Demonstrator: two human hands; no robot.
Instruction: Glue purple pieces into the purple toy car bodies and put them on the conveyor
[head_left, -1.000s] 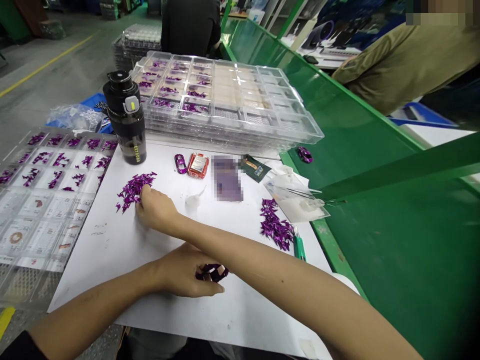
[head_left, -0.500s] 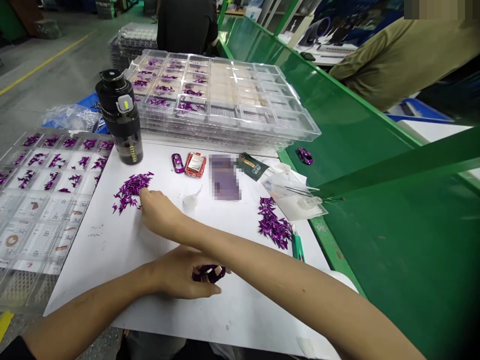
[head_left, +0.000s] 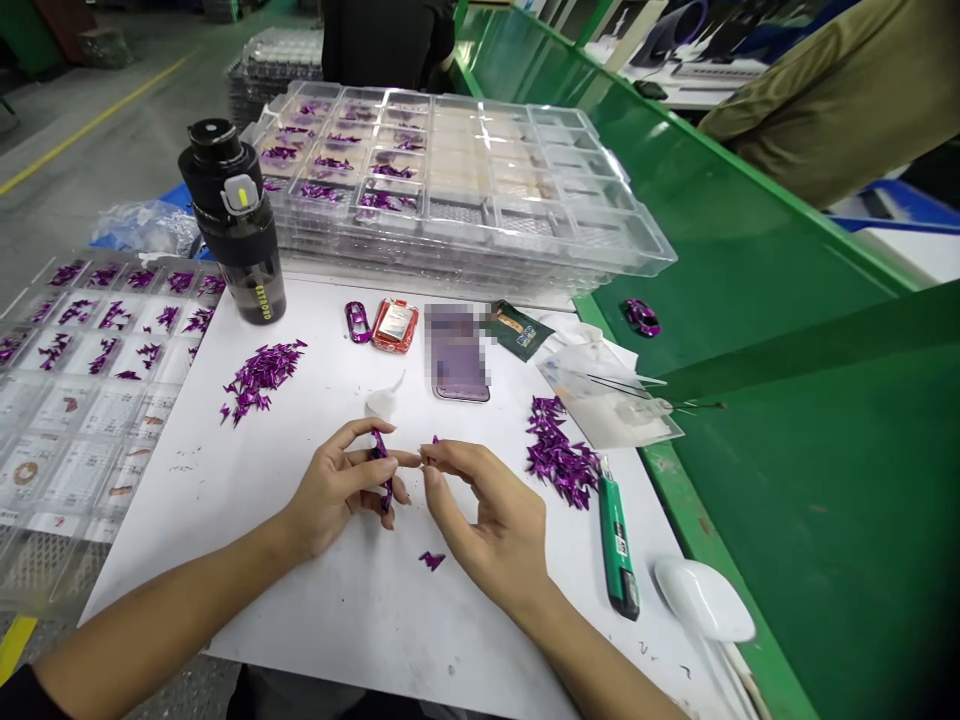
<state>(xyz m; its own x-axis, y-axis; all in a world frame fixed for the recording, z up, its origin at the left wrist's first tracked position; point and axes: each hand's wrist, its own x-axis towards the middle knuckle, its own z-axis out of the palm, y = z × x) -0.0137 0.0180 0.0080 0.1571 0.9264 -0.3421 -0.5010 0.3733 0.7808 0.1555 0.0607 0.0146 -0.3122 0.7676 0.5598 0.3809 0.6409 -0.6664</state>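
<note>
My left hand (head_left: 337,490) is closed on a purple toy car body (head_left: 382,470), held upright above the white sheet (head_left: 315,600). My right hand (head_left: 487,520) pinches a small purple piece (head_left: 435,441) right beside the car body, fingertips almost touching the left hand's. One loose purple piece (head_left: 432,560) lies on the sheet below my hands. A pile of purple pieces (head_left: 259,375) lies at the left, and a second pile (head_left: 559,460) at the right.
A dark bottle (head_left: 236,225) stands at the back left. Stacked clear trays (head_left: 465,190) with purple parts fill the back; another tray (head_left: 82,370) lies left. A green knife (head_left: 619,545), white mouse (head_left: 705,598), phone (head_left: 456,352), and green conveyor (head_left: 750,300) are right. Another person's sleeve (head_left: 832,95) shows beyond.
My right hand has left the left pile and come back to the middle with a small piece. My left hand has lifted and turned the car body upright to meet it.
</note>
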